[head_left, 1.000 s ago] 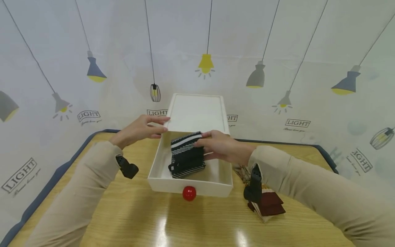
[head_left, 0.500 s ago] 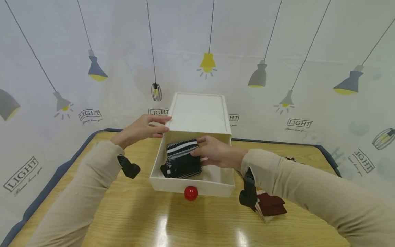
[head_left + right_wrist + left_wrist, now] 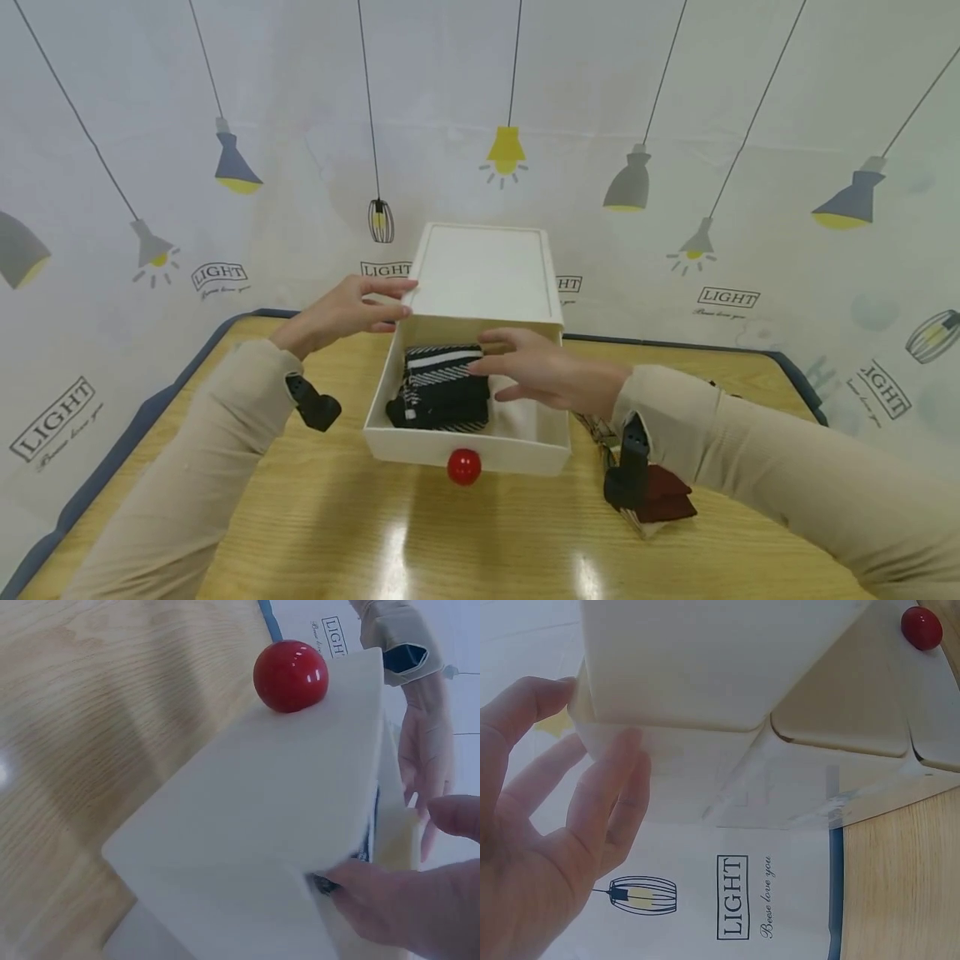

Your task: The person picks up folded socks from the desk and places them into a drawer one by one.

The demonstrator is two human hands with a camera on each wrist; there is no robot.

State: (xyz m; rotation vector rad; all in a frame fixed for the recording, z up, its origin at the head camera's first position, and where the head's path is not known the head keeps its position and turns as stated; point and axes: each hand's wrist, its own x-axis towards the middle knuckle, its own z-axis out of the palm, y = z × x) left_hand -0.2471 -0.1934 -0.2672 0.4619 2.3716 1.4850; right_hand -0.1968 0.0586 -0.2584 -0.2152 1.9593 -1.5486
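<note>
A white drawer (image 3: 517, 458) with a red ball knob (image 3: 464, 467) is pulled out from under its white box cover (image 3: 483, 271). Inside it, on the left side, lies a folded black-and-white striped cloth (image 3: 446, 387). My right hand (image 3: 551, 371) hovers over the drawer with loose, spread fingers, fingertips right at the cloth's right edge. With extended fingers my left hand (image 3: 341, 312) touches the left side of the cover; the left wrist view shows this hand (image 3: 562, 795) against the cover's edge. From the right wrist, the drawer front (image 3: 247, 795) hides most of the cloth.
To the right of the drawer, partly under my right forearm, lie a folded dark red and beige cloth (image 3: 667, 498) and a patterned cloth (image 3: 592, 425). The wooden table (image 3: 322, 517) ends at a wall covering (image 3: 300, 167) printed with lamps.
The striped cloth has come down flatter and further left in the drawer. My right hand has let go of it and drawn slightly right. The left hand stays at the cover.
</note>
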